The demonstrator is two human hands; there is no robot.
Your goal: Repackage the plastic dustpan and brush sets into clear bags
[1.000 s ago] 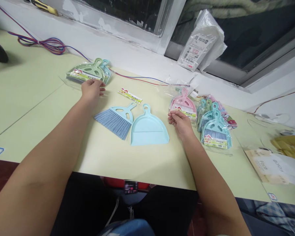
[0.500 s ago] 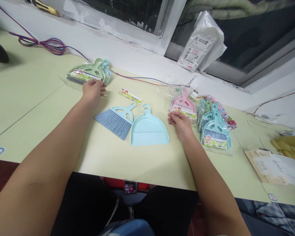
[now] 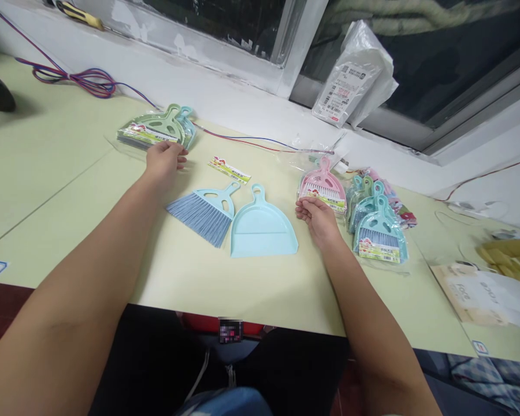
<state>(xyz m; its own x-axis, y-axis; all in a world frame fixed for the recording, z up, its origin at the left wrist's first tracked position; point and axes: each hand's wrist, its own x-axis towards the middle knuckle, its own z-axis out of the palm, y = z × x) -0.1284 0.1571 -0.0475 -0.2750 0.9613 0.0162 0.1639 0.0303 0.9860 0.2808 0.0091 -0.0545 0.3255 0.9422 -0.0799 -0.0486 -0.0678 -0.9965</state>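
My left hand (image 3: pixel 167 160) rests at the near edge of a green dustpan-and-brush set (image 3: pixel 153 126) in clear wrap, its fingers loosely bent and apart. By the lower label of a wrapped pink dustpan-and-brush set (image 3: pixel 323 184) lies my right hand (image 3: pixel 318 216), fingers loosely curled with no object visible in them. Whether either hand presses on the wrap is hard to tell. Between the hands, a light blue hand brush (image 3: pixel 205 214) with grey-blue bristles lies beside a light blue dustpan (image 3: pixel 263 225), both unwrapped. A printed label card (image 3: pixel 229 170) lies behind them.
Several wrapped blue and green sets (image 3: pixel 379 228) are stacked at the right. A cable coil (image 3: pixel 93 81) lies at the back left, and a screwdriver (image 3: pixel 80 15) on the sill. A plastic-wrapped white package (image 3: pixel 346 84) leans by the window. Paper packaging (image 3: pixel 476 294) lies far right.
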